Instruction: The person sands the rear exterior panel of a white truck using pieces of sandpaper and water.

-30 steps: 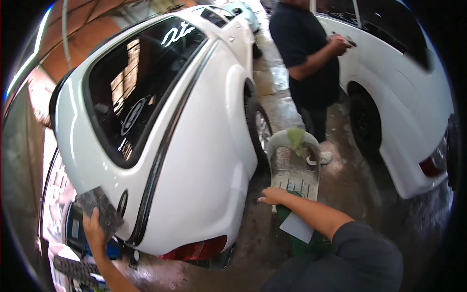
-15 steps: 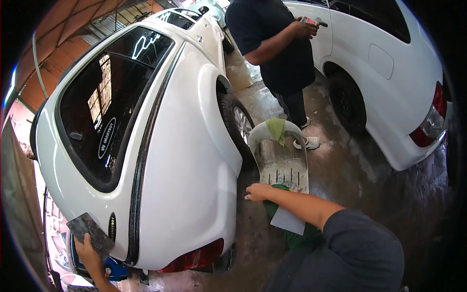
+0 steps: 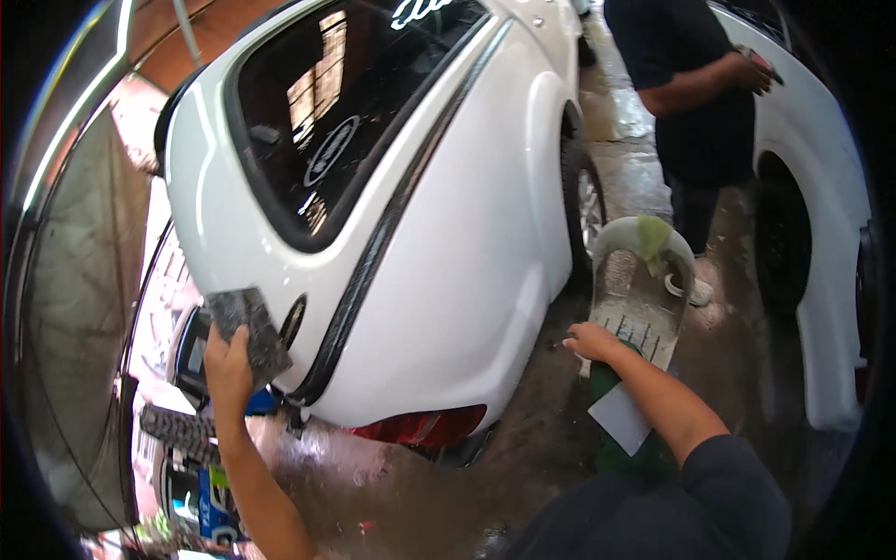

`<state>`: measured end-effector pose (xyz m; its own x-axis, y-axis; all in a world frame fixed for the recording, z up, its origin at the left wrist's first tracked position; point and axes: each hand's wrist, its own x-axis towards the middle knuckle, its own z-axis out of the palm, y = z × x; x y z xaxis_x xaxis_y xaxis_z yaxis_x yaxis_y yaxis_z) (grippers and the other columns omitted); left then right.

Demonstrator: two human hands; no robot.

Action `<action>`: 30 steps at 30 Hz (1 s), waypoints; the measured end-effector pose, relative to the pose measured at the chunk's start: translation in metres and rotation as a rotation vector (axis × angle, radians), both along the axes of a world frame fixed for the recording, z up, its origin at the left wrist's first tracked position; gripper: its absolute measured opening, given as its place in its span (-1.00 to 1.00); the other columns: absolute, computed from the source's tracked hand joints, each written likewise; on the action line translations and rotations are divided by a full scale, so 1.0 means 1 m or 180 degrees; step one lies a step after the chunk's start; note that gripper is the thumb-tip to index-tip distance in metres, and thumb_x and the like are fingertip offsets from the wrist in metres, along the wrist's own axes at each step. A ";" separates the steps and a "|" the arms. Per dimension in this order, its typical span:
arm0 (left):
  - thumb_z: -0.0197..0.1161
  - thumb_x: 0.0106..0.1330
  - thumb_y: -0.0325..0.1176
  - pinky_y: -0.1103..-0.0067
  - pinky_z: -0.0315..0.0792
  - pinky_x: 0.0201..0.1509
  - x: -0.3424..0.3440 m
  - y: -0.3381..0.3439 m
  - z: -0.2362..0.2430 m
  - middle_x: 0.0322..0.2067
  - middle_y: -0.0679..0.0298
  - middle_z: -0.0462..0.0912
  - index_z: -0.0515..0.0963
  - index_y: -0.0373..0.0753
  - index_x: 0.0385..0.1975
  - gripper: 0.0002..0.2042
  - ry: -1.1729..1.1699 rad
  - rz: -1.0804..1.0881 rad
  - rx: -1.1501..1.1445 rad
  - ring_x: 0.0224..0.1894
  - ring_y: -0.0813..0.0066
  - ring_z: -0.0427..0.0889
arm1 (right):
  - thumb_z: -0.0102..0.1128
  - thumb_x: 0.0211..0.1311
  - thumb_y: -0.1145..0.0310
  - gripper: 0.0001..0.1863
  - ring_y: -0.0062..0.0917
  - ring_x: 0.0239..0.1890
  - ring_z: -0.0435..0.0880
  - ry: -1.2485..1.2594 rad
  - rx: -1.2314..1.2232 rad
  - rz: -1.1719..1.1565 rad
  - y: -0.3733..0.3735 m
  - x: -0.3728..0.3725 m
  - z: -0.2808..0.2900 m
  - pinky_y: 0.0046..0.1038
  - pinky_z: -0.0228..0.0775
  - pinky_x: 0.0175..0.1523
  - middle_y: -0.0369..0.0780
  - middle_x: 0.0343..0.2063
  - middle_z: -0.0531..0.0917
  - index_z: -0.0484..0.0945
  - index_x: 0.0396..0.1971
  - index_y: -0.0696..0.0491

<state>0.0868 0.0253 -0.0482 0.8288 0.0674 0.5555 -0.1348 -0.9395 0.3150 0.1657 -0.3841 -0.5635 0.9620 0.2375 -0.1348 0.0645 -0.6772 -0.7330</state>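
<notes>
In the foreground a dark grey sleeve [image 3: 737,499] covers the person's right upper arm, and beside that forearm a blank, pale, rectangular sheet [image 3: 621,420] lies on green cloth [image 3: 611,455]. Past it, the right hand [image 3: 590,341] has its fingers loosely bent beside a chair seat; whether anything sits between them I cannot tell. Out to the left, the bare left hand [image 3: 231,362] is closed on the lower left part of a dark grey pad [image 3: 248,329], a finger lying along the face turned to view and the rest of the grip hidden. That pad is flat, thin and roughly rectangular, with straight edges and clear corners; it is tilted, and its surface is dull, mottled charcoal with paler grey flecks and smears. It stands before the lower rear corner of a white vehicle [image 3: 448,261], just left of a dark oval badge [image 3: 294,319]; contact with the paint cannot be made out. The glossy white panel curves away above a red tail light [image 3: 425,427] towards a dark rear window [image 3: 350,117]. Beyond the right hand is a scuffed, slotted white plastic chair [image 3: 611,308], a light green cloth [image 3: 655,241] over its back. Farther off, a co-worker in black [image 3: 695,121] stands near a second white vehicle [image 3: 826,308].
</notes>
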 end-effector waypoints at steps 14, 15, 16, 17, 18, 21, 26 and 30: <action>0.14 0.38 -0.32 0.34 0.48 0.05 -0.005 -0.009 -0.007 -0.18 -0.10 0.72 0.51 -0.45 0.06 -0.63 -0.0213 0.0059 -0.0188 -0.12 0.04 0.70 | 0.21 0.31 0.05 -0.50 -0.06 0.12 0.62 0.0067 0.0124 -0.0057 0.001 -0.010 0.013 -0.15 0.44 0.23 0.04 -0.02 0.69 0.64 0.04 0.15; 0.14 0.38 -0.32 0.34 0.48 0.06 -0.005 -0.007 -0.009 -0.16 -0.11 0.71 0.50 -0.45 0.08 -0.63 -0.0294 -0.0127 -0.0359 -0.10 0.01 0.70 | 0.21 0.31 0.05 -0.50 -0.06 0.12 0.62 0.0062 0.0128 -0.0047 0.002 -0.010 0.013 -0.15 0.44 0.23 0.04 -0.02 0.69 0.64 0.04 0.15; 0.14 0.38 -0.32 0.34 0.48 0.06 -0.003 -0.005 -0.011 -0.16 -0.11 0.71 0.50 -0.45 0.08 -0.63 -0.0301 -0.0117 -0.0354 -0.10 0.01 0.70 | 0.21 0.31 0.05 -0.50 -0.06 0.12 0.62 0.0077 0.0130 -0.0044 0.003 -0.010 0.013 -0.16 0.43 0.23 0.04 -0.01 0.69 0.64 0.04 0.15; 0.13 0.39 -0.33 0.33 0.47 0.09 0.001 -0.009 -0.014 -0.13 -0.11 0.71 0.50 -0.44 0.09 -0.63 -0.0253 0.0052 -0.0351 -0.07 0.01 0.69 | 0.21 0.31 0.05 -0.50 -0.06 0.12 0.62 0.0092 0.0113 -0.0044 0.002 -0.010 0.013 -0.16 0.43 0.23 0.04 0.00 0.69 0.64 0.04 0.16; 0.12 0.39 -0.34 0.33 0.45 0.11 0.002 -0.011 -0.016 -0.10 -0.11 0.70 0.49 -0.44 0.11 -0.63 -0.0205 0.0222 -0.0347 -0.04 0.00 0.69 | 0.21 0.31 0.05 -0.50 -0.06 0.12 0.62 0.0085 0.0099 -0.0036 0.002 -0.010 0.013 -0.16 0.43 0.23 0.04 0.00 0.69 0.64 0.04 0.16; 0.13 0.40 -0.33 0.31 0.45 0.13 -0.001 -0.011 -0.024 -0.09 -0.13 0.70 0.49 -0.44 0.11 -0.62 -0.0512 0.0216 -0.0296 -0.02 -0.01 0.69 | 0.22 0.30 0.06 -0.50 -0.05 0.12 0.62 0.0175 0.0099 -0.0073 -0.001 -0.011 0.005 -0.16 0.42 0.24 0.04 0.00 0.69 0.63 0.04 0.16; 0.13 0.41 -0.33 0.28 0.46 0.10 0.007 -0.020 -0.031 -0.14 -0.16 0.71 0.49 -0.46 0.09 -0.64 -0.0700 0.0325 -0.0235 -0.05 -0.04 0.70 | 0.25 0.24 0.08 -0.54 -0.10 -0.11 0.72 -0.0318 0.0189 -0.0107 -0.003 -0.004 -0.009 -0.17 0.53 0.03 0.00 -0.23 0.74 0.66 -0.04 0.15; 0.11 0.42 -0.36 0.29 0.48 0.06 0.001 -0.020 -0.029 -0.15 -0.21 0.69 0.49 -0.47 0.08 -0.65 -0.0694 0.0333 -0.0302 -0.07 -0.08 0.70 | 0.23 0.28 0.08 -0.52 -0.04 0.10 0.63 0.0147 0.0278 -0.0056 0.000 -0.009 0.005 -0.15 0.44 0.21 0.07 -0.04 0.69 0.63 0.03 0.14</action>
